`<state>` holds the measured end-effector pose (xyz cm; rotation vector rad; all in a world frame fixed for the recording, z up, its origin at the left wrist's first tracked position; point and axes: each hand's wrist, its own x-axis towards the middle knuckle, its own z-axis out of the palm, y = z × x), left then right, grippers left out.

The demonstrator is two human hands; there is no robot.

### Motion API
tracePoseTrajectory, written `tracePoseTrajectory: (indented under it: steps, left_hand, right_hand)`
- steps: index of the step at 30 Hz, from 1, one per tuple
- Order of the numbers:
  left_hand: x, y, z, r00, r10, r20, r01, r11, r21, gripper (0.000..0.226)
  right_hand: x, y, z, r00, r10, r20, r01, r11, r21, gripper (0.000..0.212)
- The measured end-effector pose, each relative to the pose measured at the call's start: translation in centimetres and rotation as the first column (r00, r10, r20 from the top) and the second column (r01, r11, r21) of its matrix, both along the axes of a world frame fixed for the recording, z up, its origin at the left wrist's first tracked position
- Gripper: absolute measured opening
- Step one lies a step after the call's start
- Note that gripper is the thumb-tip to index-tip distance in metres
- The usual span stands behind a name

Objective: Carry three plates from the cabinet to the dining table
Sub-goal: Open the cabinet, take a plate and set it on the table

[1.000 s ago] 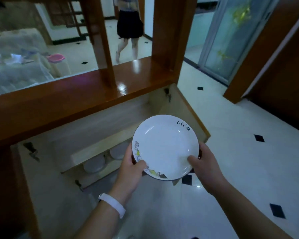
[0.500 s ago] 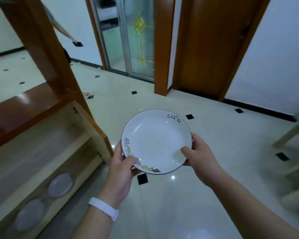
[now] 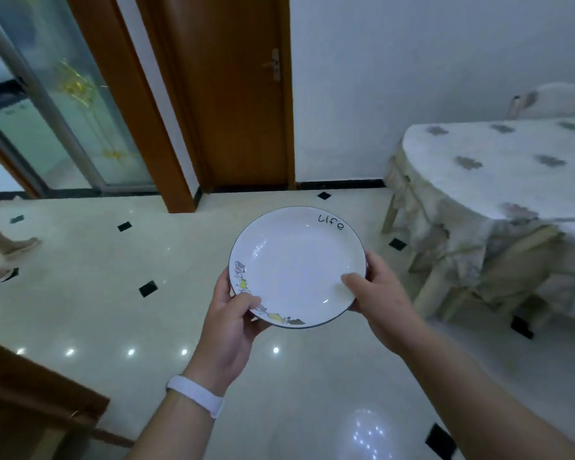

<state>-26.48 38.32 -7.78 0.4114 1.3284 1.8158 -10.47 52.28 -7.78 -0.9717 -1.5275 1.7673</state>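
- Round glossy white plate [image 3: 296, 265], dark-rimmed, held level above the tiled floor [image 3: 80, 293].
- Left hand [image 3: 234, 322] grips its seven o'clock edge; right hand [image 3: 377, 293] its four o'clock edge, thumbs on top.
- Cloth-draped dining table [image 3: 498, 167] at two o'clock, partly cut off.

Left hand [image 3: 233, 322] and right hand [image 3: 377, 293] outstretched, fingers curled.
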Motion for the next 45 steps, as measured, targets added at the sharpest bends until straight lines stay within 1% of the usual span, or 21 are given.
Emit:
tracePoseTrajectory:
  steps: [5, 11, 14, 17, 20, 23, 28, 32, 37, 42, 45]
  left_hand:
    - [2.1, 6.8, 0.4, 0.986, -0.167, 0.004, 0.167, 0.986, 0.004, 0.057]
    - [3.0, 15.0, -0.6, 0.940, -0.341, 0.027, 0.340, 0.940, 0.015, 0.059]
    - [2.8, 19.7, -1.0, 0.898, -0.437, 0.051, 0.437, 0.899, 0.008, 0.059]
    - [1.8, 24.3, -1.0, 0.848, -0.525, 0.068, 0.524, 0.851, 0.032, 0.060]
    - [0.6, 28.4, -0.8, 0.807, -0.587, 0.060, 0.586, 0.809, 0.040, 0.059]
    - [-0.2, 31.8, -0.8, 0.761, -0.645, 0.077, 0.643, 0.764, 0.051, 0.057]
    - [0.7, 36.5, -1.2, 0.662, -0.744, 0.090, 0.743, 0.667, 0.054, 0.055]
    - [3.2, 38.7, -1.6, 0.569, -0.812, 0.132, 0.812, 0.580, 0.066, 0.056]
    - [7.5, 41.5, -1.7, 0.480, -0.869, 0.122, 0.870, 0.489, 0.056, 0.057]
    - [13.0, 43.5, -2.1, 0.435, -0.894, 0.108, 0.897, 0.440, 0.036, 0.059]
    - [16.8, 44.8, -2.1, 0.416, -0.906, 0.077, 0.908, 0.419, 0.023, 0.060]
  right_hand:
    - [4.0, 3.7, 0.5, 0.982, -0.181, -0.051, 0.180, 0.984, -0.016, 0.042]
    - [6.7, 8.0, 0.0, 0.925, -0.379, -0.036, 0.378, 0.925, -0.043, 0.041]
    - [6.8, 10.6, -0.1, 0.877, -0.479, -0.033, 0.477, 0.878, -0.049, 0.040]
    - [6.3, 13.4, -0.1, 0.819, -0.573, -0.032, 0.570, 0.818, -0.070, 0.040]
    - [5.3, 15.9, 0.2, 0.767, -0.642, -0.016, 0.640, 0.766, -0.064, 0.041]
    - [4.4, 17.8, 0.4, 0.708, -0.705, -0.034, 0.701, 0.709, -0.079, 0.042]
    - [4.8, 19.3, 0.2, 0.592, -0.806, -0.034, 0.801, 0.592, -0.085, 0.041]
    - [7.1, 19.6, 0.2, 0.501, -0.865, -0.031, 0.861, 0.502, -0.085, 0.043]
    - [10.7, 19.9, 0.0, 0.402, -0.914, -0.044, 0.910, 0.405, -0.095, 0.040]
    - [15.8, 21.0, -0.9, 0.340, -0.939, -0.057, 0.933, 0.344, -0.104, 0.039]
    - [19.6, 22.1, -1.5, 0.340, -0.937, -0.077, 0.931, 0.347, -0.111, 0.040]
